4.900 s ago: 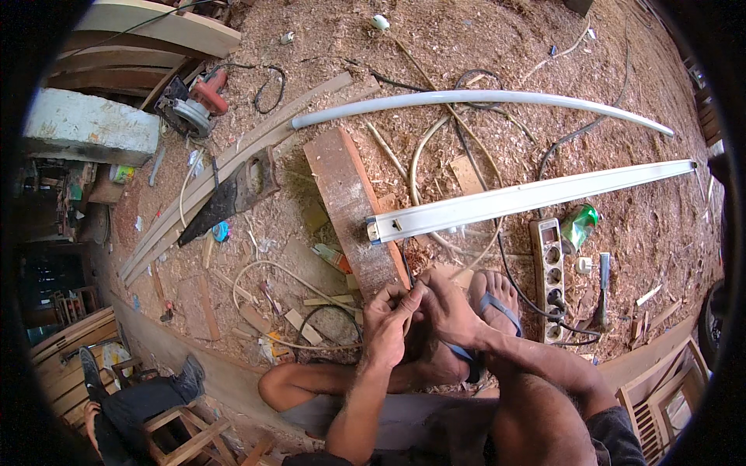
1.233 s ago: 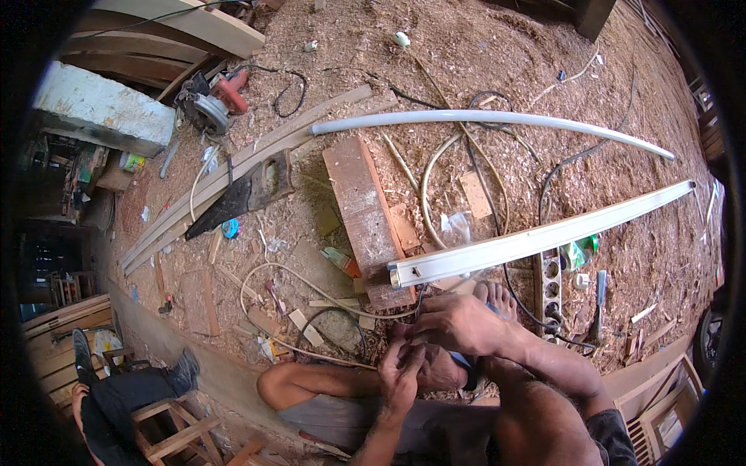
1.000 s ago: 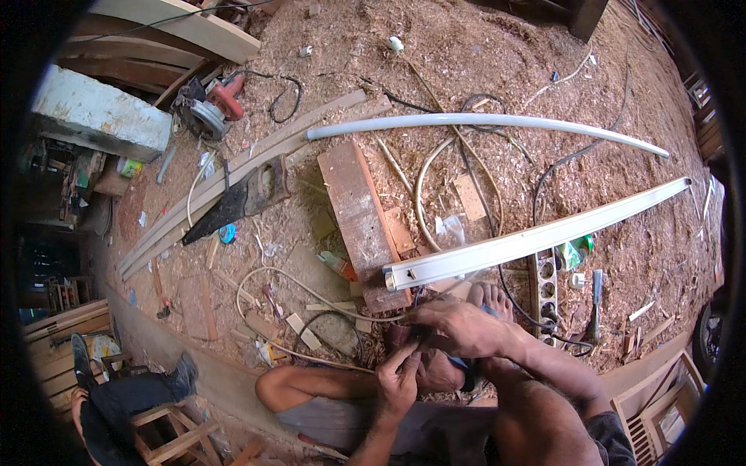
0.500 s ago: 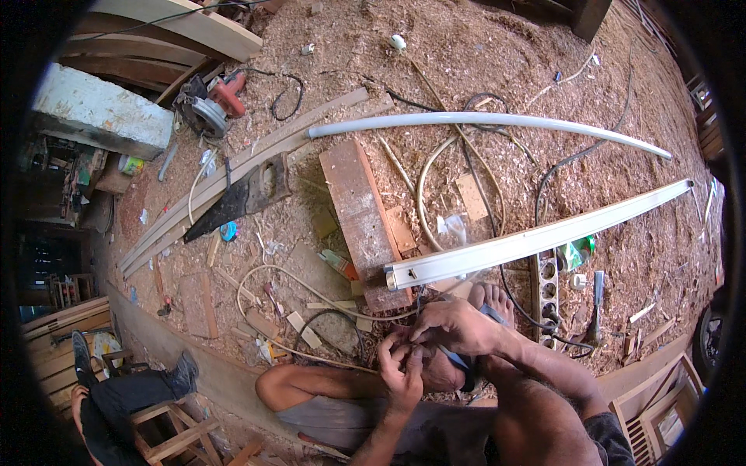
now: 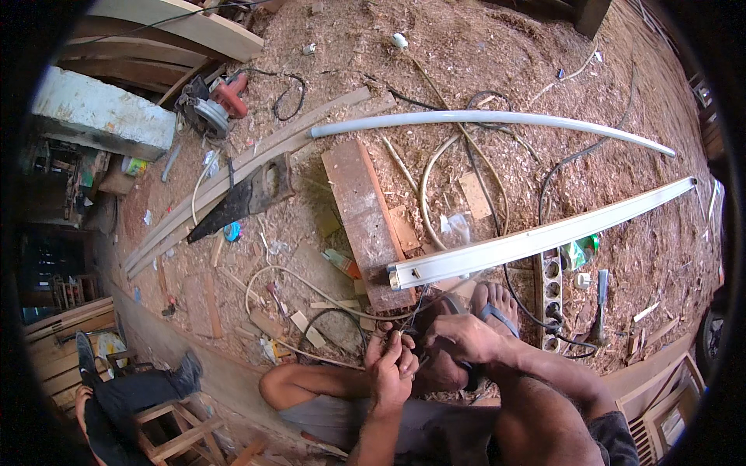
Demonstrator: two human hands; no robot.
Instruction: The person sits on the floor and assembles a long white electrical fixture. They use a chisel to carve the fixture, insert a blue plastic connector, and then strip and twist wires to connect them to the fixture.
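Note:
My left hand (image 5: 391, 366) is closed in a pinch, its fingertips at thin dark wires (image 5: 418, 309) hanging by the near end of a long white tube-lamp fixture (image 5: 544, 237). Just to its right, my right hand (image 5: 465, 338) is closed with the fingers curled down; what it pinches, if anything, is hidden. The fixture's near end rests on a thick wooden block (image 5: 364, 225). A pale cable (image 5: 350, 301) loops in toward my hands from the left. Beneath my right hand is my sandalled foot.
Beyond the fixture lies a white lamp tube (image 5: 482, 118). A socket strip (image 5: 552, 289) and a metal-ended tool (image 5: 600, 303) are at right. A handsaw (image 5: 242, 200) and a circular saw (image 5: 216, 105) lie left. Another person's leg (image 5: 144, 387) shows lower left. Shavings cover the ground.
My hands have drawn apart. The left has moved a little left and the right slightly down, so thin wires now show between them.

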